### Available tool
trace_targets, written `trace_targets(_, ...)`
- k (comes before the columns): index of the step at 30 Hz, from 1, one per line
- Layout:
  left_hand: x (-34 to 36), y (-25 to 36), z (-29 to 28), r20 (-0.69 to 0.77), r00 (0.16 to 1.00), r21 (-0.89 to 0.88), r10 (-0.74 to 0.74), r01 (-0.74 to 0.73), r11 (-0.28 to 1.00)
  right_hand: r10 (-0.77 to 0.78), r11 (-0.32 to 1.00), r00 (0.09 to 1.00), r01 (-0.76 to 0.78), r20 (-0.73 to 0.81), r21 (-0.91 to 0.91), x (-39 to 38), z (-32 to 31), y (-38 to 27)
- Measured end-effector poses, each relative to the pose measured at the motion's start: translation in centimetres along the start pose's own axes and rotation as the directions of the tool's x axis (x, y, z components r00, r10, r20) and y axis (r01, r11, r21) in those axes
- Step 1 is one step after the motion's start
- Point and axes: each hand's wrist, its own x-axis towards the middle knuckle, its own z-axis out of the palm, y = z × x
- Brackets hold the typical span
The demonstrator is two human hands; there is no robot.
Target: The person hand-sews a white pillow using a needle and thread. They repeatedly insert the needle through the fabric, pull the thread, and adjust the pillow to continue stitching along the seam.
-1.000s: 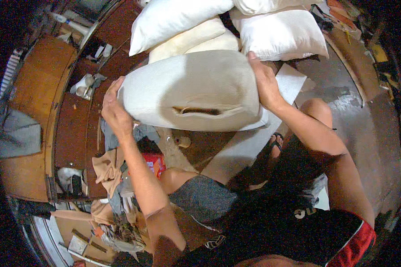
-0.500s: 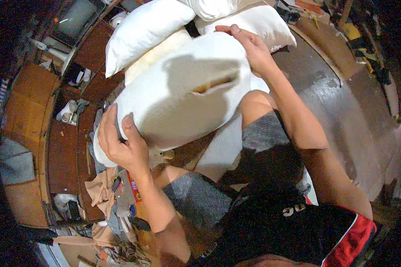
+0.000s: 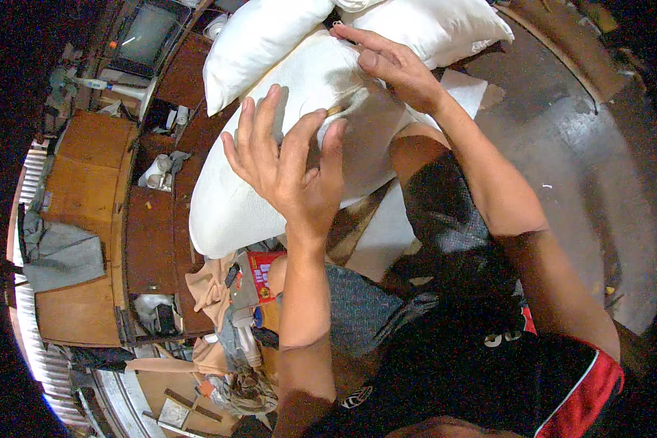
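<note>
A white cushion [image 3: 233,197] with a knit-like cover lies across my lap, tilted up toward the far left. Near its middle is a small slit [image 3: 333,111] with something yellowish-brown showing inside. My left hand [image 3: 292,160] is over the cushion with its fingers spread, the index finger and thumb close to the slit. On the far right part of the cushion rests my right hand [image 3: 401,69], its fingers stretched out and nothing gripped. Whether the left fingertips press on the cloth I cannot tell.
Beyond the cushion lie white pillows, one at the left [image 3: 263,44] and another at the right [image 3: 438,29]. A wooden cabinet [image 3: 153,233] with open compartments stands on the left. Cloth scraps [image 3: 215,281] and a red packet [image 3: 264,274] lie beside my left forearm. Grey floor [image 3: 562,168] spreads to the right.
My left hand has left the cushion's near left end and moved right and up to the slit. The cushion has tilted, and the slit looks narrower. My right hand shifted slightly along the far edge.
</note>
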Motion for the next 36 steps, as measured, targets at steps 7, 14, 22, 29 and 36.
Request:
trace_targets(7, -0.2, 1.0, 0.9, 0.078, 0.997, 0.027, 0.003, -0.005, 1.000, -0.012, 0.999, 0.994, 0.006, 0.111, 0.051, -1.7, -2.1, 0.3)
trace_targets(14, 0.0, 0.8, 0.9, 0.101, 0.995, -0.025, -0.014, 0.016, 1.000, 0.013, 0.996, 0.999, -0.009, 0.048, -0.091, -2.5, -1.5, 0.4)
trace_targets(22, 0.1, 0.9, 0.6, 0.111, 0.994, 0.032, -0.025, 0.021, 0.999, -0.091, 0.958, 0.992, 0.062, -0.091, -0.281, -3.3, 0.2, -0.5)
trace_targets(29, -0.1, 0.7, 1.5, 0.057, 0.998, 0.041, 0.023, -0.025, 0.999, -0.114, 0.963, 0.987, 0.082, -0.113, -0.256, -3.4, 0.3, -0.4)
trace_targets(36, -0.1, 1.2, 2.4, 0.006, 0.997, 0.149, 0.074, -0.074, 0.986, -0.122, 0.963, 0.983, 0.084, -0.136, -0.255, -3.3, 1.1, -0.2)
